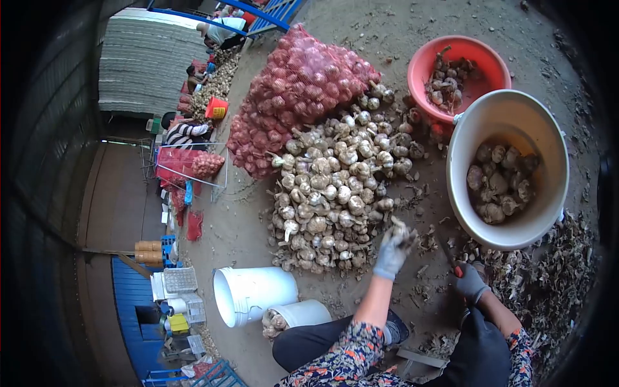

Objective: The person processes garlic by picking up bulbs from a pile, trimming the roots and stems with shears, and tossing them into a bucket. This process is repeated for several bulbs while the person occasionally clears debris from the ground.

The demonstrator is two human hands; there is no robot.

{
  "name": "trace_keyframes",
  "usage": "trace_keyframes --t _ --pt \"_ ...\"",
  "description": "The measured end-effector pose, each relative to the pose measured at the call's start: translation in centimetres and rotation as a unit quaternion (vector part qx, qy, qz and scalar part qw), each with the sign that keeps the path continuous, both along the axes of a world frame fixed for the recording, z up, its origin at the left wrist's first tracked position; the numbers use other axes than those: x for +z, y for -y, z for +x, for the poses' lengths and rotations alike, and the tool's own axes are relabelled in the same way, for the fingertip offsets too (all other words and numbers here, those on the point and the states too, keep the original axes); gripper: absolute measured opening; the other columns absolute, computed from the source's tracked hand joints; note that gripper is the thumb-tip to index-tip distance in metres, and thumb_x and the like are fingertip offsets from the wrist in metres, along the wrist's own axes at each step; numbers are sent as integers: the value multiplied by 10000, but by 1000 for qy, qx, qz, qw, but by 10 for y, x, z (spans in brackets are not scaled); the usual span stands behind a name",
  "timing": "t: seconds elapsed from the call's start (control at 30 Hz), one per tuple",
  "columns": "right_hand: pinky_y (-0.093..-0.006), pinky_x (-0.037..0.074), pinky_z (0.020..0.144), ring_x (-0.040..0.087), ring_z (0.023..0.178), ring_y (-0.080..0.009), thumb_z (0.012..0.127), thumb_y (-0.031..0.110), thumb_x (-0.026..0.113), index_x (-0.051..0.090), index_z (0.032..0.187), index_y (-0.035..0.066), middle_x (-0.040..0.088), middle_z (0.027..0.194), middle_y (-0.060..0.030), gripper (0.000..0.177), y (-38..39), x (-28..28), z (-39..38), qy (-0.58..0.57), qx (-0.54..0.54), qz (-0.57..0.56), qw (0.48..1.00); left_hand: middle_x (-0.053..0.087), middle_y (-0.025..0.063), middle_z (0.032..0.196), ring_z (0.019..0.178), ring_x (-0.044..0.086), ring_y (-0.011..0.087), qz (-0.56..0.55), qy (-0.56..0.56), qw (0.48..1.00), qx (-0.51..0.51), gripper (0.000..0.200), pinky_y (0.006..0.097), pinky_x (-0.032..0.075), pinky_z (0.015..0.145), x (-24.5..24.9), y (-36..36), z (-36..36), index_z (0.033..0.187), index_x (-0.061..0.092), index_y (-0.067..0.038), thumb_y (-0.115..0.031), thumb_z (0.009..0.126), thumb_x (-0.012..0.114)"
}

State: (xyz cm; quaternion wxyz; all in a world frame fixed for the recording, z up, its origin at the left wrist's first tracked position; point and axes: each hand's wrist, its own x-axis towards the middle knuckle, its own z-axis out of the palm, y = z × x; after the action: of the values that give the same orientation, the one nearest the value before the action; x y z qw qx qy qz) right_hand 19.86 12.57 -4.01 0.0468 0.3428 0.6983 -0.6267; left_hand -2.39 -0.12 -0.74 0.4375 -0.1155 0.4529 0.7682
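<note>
My left hand (394, 249), in a light grey glove with dirty fingers, reaches to the near right edge of a heap of garlic bulbs (322, 187). Its fingers look stretched out, and I make out no bulb in them. In a darker grey glove, my right hand (471, 284) is closed around a knife (458, 271) with a red and black handle. The thin dark blade points up and left, over the dirt ground, beside a large white bucket (461, 213). Garlic bulbs (500, 187) lie at the bottom of that bucket.
A red basin (496, 68) with some garlic touches the large bucket. Full red mesh sacks (303, 84) border the heap. A white bucket (258, 297) and a smaller garlic-filled one (303, 314) stand near my leg. Dry skins (541, 277) litter the right. Several people work far left.
</note>
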Motion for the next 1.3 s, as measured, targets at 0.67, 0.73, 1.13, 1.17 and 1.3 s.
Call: trace_keyframes --t 0.67,0.73,1.13,1.17,1.3 --pt "-493 449 711 569 851 -474 802 162 549 514 832 1 588 802 -281 167 12 87 23 -60 63 230 969 524 -15 783 534 488 69 -135 -291 943 89 318 225 416 441 64 42 81 961 504 -128 42 749 670" --pt "-476 451 698 569 867 -475 781 135 556 521 854 4 590 820 -281 154 13 114 24 -35 81 224 971 514 -17 754 527 489 76 -53 -166 977 124 330 226 404 422 82 52 88 956 496 -136 83 751 635" --pt "-381 457 674 557 703 -366 773 161 574 561 869 20 606 785 -209 171 -5 150 37 -184 -152 299 924 553 2 657 464 513 125 56 -175 964 194 60 274 421 369 95 137 106 810 577 -115 -116 839 630" --pt "-368 453 667 553 688 -298 783 174 578 569 886 15 607 769 -178 189 -2 164 45 -194 -155 265 932 558 8 652 461 512 128 62 -161 967 188 68 273 424 370 86 143 104 809 579 -112 -135 833 638" --pt "-339 450 657 539 697 -144 804 183 575 585 954 10 608 739 -96 229 -5 194 61 -190 -151 239 940 559 5 675 459 529 125 26 -149 970 189 76 245 454 380 98 150 110 799 564 -115 -119 834 632"
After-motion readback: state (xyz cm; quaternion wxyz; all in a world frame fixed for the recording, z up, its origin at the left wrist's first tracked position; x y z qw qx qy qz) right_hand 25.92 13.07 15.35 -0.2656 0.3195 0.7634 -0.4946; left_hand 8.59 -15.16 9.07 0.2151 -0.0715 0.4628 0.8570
